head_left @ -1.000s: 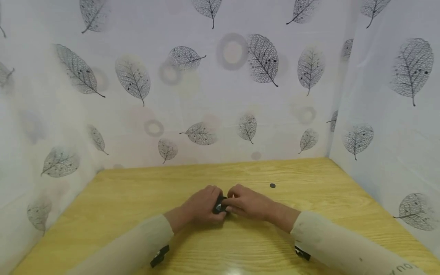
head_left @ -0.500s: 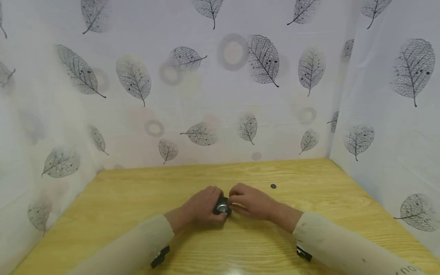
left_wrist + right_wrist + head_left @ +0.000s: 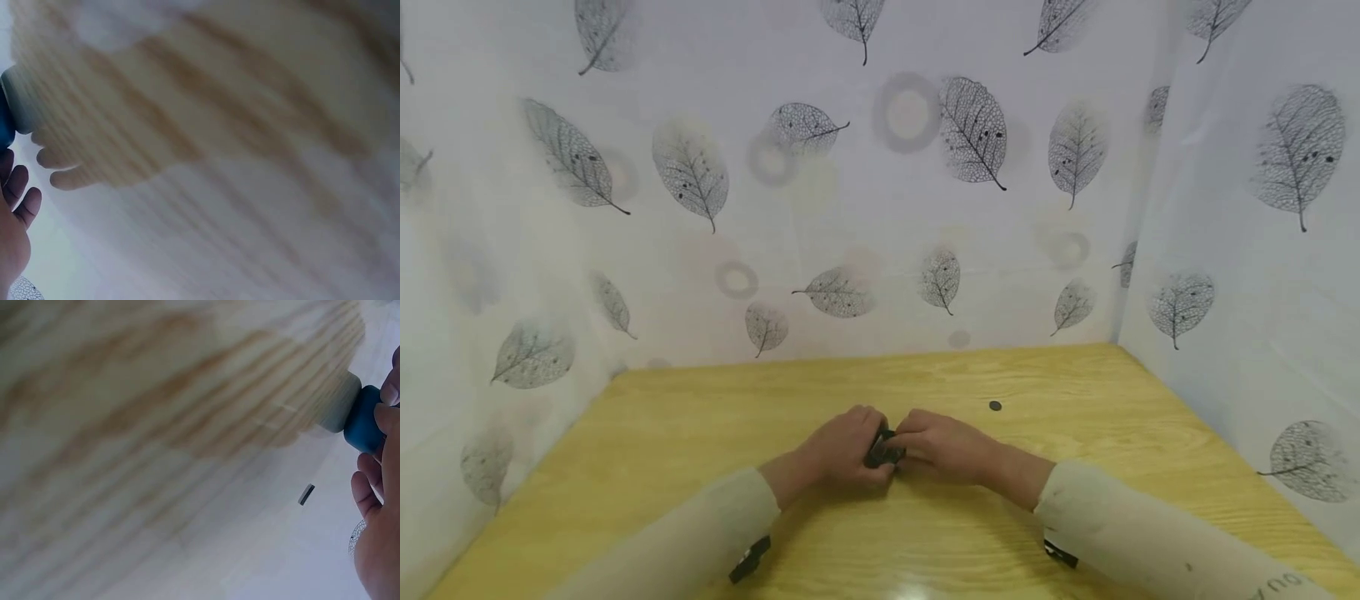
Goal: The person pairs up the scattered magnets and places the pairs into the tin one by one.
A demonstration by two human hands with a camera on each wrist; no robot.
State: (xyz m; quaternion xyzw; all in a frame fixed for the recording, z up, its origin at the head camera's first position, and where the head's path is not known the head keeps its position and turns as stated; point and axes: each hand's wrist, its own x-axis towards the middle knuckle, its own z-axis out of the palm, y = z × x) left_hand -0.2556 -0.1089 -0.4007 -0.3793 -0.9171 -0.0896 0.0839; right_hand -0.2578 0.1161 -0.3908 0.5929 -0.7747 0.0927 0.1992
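Note:
Near the middle of the table, my left hand (image 3: 848, 450) grips a small rounded case (image 3: 880, 451), dark in the head view, with fingers and thumb curled about its left side. In the right wrist view the case (image 3: 363, 422) looks teal blue and stands close over the glossy tabletop. My right hand (image 3: 946, 448) holds its right side, thumb and forefinger bent onto its edge and face. Those fingers cover most of the face, so I cannot tell what they work on there. Beyond the right hand, a small dark disc (image 3: 995, 406) lies flat on the table.
The wood-grain table (image 3: 737, 400) is bounded at the back and both sides by a pale curtain (image 3: 880, 200) printed with leaves. Black wrist-camera mounts (image 3: 750, 560) show beneath the beige sleeves (image 3: 700, 521).
Half a second ago the right fingers were drawn back slightly, showing a silvery round patch on the case. Now they are over it again. The left hand and the disc have stayed put.

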